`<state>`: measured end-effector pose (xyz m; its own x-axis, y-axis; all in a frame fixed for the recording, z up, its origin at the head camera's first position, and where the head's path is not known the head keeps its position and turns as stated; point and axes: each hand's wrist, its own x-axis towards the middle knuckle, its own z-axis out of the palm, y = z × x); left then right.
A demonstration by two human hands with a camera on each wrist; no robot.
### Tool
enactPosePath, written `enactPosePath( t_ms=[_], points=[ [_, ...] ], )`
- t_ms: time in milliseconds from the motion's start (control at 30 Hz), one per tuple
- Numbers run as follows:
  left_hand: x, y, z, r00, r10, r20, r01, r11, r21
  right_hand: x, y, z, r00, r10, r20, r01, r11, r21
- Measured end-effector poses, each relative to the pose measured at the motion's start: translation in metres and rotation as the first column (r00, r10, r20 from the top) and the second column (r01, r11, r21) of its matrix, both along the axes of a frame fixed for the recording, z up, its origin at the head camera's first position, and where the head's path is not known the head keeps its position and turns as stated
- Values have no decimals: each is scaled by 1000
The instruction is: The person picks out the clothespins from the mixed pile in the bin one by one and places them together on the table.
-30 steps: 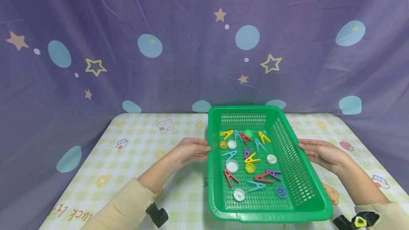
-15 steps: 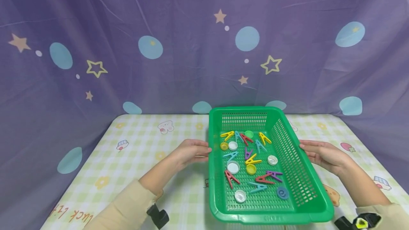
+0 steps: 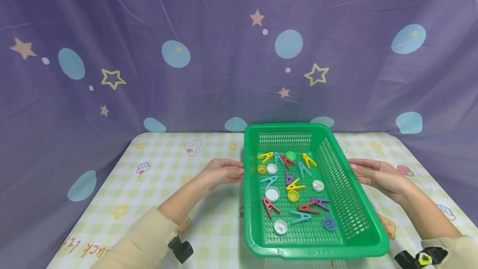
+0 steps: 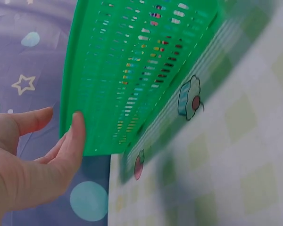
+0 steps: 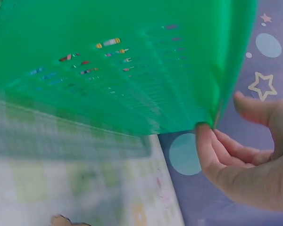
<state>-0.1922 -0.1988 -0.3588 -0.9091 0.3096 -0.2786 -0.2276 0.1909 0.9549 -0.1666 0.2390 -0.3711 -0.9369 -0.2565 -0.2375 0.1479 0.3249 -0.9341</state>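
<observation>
A green plastic basket (image 3: pixel 315 253) stands on the checked tablecloth, right of centre in the head view. Scattered over its floor are several coloured clothespins, among them a red clothespin (image 3: pixel 269 208), and several bottle caps, such as a blue cap (image 3: pixel 330 223). My left hand (image 3: pixel 220 172) is beside the basket's left rim, fingers extended. In the left wrist view its thumb (image 4: pixel 37 119) stands off the rim. At the right side, my right hand (image 3: pixel 381 177) has its fingertips at the rim; in the right wrist view the thumb (image 5: pixel 252 108) is apart from it.
A light green checked tablecloth (image 3: pixel 149 177) with printed figures covers the table. Behind it hangs a purple curtain (image 3: pixel 224 94) with stars and blue ovals. A dark camera mount (image 3: pixel 181 249) sits at the left cuff.
Both thumbs pressed the rim earlier and are now off it. The left hand has moved slightly up and left, and the right hand's thumb has lifted. The basket stays in place.
</observation>
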Motion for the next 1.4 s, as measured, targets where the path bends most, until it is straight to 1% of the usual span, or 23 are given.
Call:
enactPosePath(
  t_ms=[67, 133, 200, 300, 400, 433, 533, 567, 667, 733, 833, 900, 933, 1000, 1100, 1167, 1300, 1333, 1367, 1400],
  points=[
    [0, -3, 3, 1000, 7, -21, -7, 1000, -26, 4, -1, 5, 996, 33, -84, -22, 991, 132],
    [-1, -5, 7, 999, 13, -32, -15, 998, -58, 7, -2, 9, 985, 64, -163, -21, 968, 251],
    [-2, -7, 11, 999, 17, -46, -21, 996, -91, 9, -4, 13, 968, 94, -231, -13, 944, 329],
    [-3, -9, 16, 997, 16, -78, -26, 990, -136, 12, -6, 14, 943, 139, -304, -17, 928, 373],
    [-4, -11, 18, 993, 11, -119, -31, 985, -169, 13, -5, 13, 903, 193, -384, -42, 929, 367],
    [-5, -12, 19, 991, 13, -134, -38, 982, -182, 13, -5, 12, 887, 210, -411, -50, 929, 367],
    [-6, -12, 19, 980, 6, -197, -55, 968, -245, 14, -4, 8, 824, 261, -503, -50, 918, 393],
    [-6, -12, 20, 975, -2, -222, -59, 962, -266, 15, -4, 6, 804, 274, -528, -46, 913, 404],
    [-6, -11, 23, 953, -40, -301, -60, 947, -316, 17, -4, 1, 757, 320, -570, -58, 901, 430],
    [-5, -11, 26, 936, -66, -345, -54, 944, -325, 18, -4, -1, 747, 340, -571, -72, 896, 439],
    [-4, -11, 30, 914, -107, -392, -34, 942, -335, 19, -4, -3, 734, 376, -566, -109, 887, 448],
    [-3, -11, 32, 897, -141, -419, -16, 937, -350, 19, -3, -4, 726, 388, -568, -114, 882, 458],
    [-3, -11, 33, 888, -161, -431, -5, 933, -359, 19, -3, -4, 714, 399, -575, -115, 878, 466],
    [-3, -11, 34, 863, -208, -461, 17, 923, -386, 19, -3, -5, 698, 411, -587, -112, 872, 477],
    [-3, -10, 37, 837, -261, -481, 35, 903, -429, 20, -3, -6, 676, 423, -604, -101, 864, 493],
    [-3, -8, 39, 830, -288, -478, 46, 889, -456, 21, -4, -5, 666, 427, -611, -91, 860, 502],
    [-7, -2, 42, 814, -343, -468, 56, 849, -525, 20, -5, -5, 651, 437, -621, -80, 852, 517],
    [-8, 0, 43, 810, -355, -467, 55, 839, -542, 20, -5, -4, 648, 440, -622, -80, 851, 518],
    [-9, 1, 44, 802, -370, -469, 56, 828, -558, 20, -6, -4, 646, 440, -623, -79, 851, 519],
    [-10, 3, 45, 798, -387, -462, 65, 818, -572, 20, -6, -4, 645, 440, -624, -75, 850, 521]
  ],
)
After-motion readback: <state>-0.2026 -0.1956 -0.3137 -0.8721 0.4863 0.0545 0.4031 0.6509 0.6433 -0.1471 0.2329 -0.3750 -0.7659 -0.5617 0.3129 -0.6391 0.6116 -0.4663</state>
